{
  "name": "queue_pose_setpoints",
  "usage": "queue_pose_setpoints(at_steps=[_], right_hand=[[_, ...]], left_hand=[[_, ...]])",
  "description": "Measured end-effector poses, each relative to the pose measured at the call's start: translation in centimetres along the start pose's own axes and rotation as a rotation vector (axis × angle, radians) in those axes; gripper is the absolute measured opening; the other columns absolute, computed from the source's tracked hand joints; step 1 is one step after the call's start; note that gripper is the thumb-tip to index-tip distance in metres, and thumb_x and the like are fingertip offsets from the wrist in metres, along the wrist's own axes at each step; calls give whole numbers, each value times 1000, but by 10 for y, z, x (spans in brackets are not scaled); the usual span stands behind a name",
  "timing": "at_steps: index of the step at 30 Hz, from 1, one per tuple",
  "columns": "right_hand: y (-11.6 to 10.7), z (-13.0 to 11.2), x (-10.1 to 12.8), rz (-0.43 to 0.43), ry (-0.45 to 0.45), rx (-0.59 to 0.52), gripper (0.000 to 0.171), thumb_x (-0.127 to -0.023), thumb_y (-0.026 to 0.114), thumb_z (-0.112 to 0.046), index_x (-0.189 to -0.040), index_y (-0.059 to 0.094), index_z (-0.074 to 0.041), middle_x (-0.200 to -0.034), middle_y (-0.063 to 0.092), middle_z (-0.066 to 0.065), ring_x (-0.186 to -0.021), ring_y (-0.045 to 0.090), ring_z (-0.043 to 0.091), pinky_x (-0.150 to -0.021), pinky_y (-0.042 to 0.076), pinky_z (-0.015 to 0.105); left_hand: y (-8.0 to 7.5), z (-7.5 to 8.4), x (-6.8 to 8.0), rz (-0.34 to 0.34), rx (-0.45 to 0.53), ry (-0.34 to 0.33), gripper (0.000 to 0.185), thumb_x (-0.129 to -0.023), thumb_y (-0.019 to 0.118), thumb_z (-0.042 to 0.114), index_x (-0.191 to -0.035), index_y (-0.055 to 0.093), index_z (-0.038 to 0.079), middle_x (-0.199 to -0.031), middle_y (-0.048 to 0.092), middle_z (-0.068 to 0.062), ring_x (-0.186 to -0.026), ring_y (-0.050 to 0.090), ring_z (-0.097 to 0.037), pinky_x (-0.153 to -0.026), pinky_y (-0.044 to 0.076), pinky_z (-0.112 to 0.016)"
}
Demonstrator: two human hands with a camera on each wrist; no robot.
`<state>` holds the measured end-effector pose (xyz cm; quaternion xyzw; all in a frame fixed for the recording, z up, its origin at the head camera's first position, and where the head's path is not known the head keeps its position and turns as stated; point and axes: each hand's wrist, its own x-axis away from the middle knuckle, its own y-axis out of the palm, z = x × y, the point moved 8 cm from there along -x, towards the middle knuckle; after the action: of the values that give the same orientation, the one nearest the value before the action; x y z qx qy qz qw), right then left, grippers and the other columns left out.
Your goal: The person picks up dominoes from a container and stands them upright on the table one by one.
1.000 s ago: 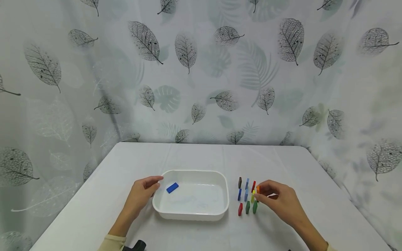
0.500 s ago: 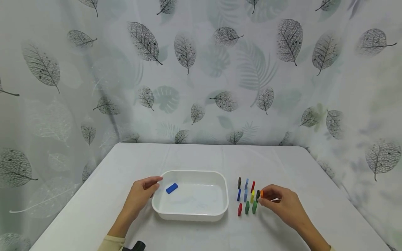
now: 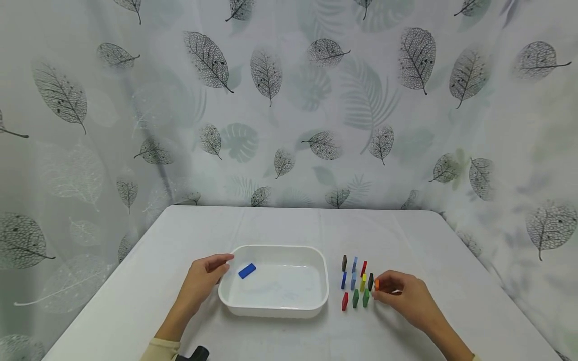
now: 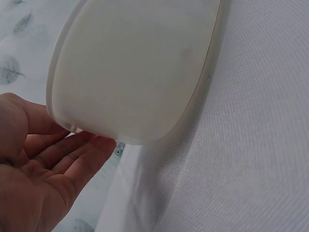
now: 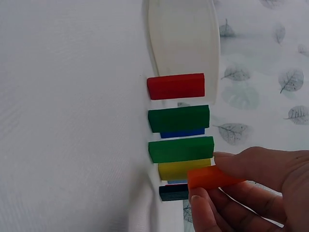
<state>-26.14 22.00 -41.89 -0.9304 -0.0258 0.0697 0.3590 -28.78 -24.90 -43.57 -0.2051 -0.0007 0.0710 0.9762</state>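
Observation:
My right hand (image 3: pixel 406 296) pinches an orange domino block (image 5: pixel 210 178) between thumb and fingers, low over the table at the right of the standing blocks. Just left of it stands a dark green block (image 3: pixel 371 282), with a yellow block (image 3: pixel 363 282) and a bright green block (image 3: pixel 366 298) close by. A red block (image 5: pixel 176 87) stands at the near end, nearest the tray. At the left end of the white plastic tray (image 3: pixel 275 312), my left hand (image 4: pixel 46 159) holds the rim, its fingers against the outer wall. Flat inside the tray lies a blue block (image 3: pixel 247 271).
Farther back in the rows stand a brown block (image 3: pixel 344 263), light blue blocks (image 3: pixel 353 281) and another red block (image 3: pixel 364 268). The white-covered table (image 3: pixel 271 225) reaches back to a leaf-patterned curtain (image 3: pixel 289 125). A black device (image 3: pixel 198 354) shows by the left sleeve.
My right hand has moved right and toward me with the orange block, then lowered it beside the dark green block, which now shows fully. The left hand and tray have stayed put.

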Motion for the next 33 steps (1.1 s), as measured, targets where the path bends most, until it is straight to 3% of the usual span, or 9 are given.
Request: queue_pose_setpoints(at_steps=[16, 33], right_hand=[[13, 18, -2, -31, 90, 26, 24, -81, 89, -9, -99, 74, -9, -91, 71, -3, -84, 67, 17, -77, 59, 35], [17, 20, -3, -30, 65, 10, 24, -80, 88, -3, -98, 73, -9, -91, 71, -3, -83, 68, 16, -79, 61, 36]], left_hand=[[0, 0, 0, -19, 21, 10, 29, -102, 65, 9, -130, 72, 5, -131, 68, -16, -114, 63, -26, -84, 56, -24], [0, 2, 0, -28, 32, 16, 28, -102, 64, 9, -129, 72, 5, -130, 68, -16, -111, 63, -25, -83, 56, -24]])
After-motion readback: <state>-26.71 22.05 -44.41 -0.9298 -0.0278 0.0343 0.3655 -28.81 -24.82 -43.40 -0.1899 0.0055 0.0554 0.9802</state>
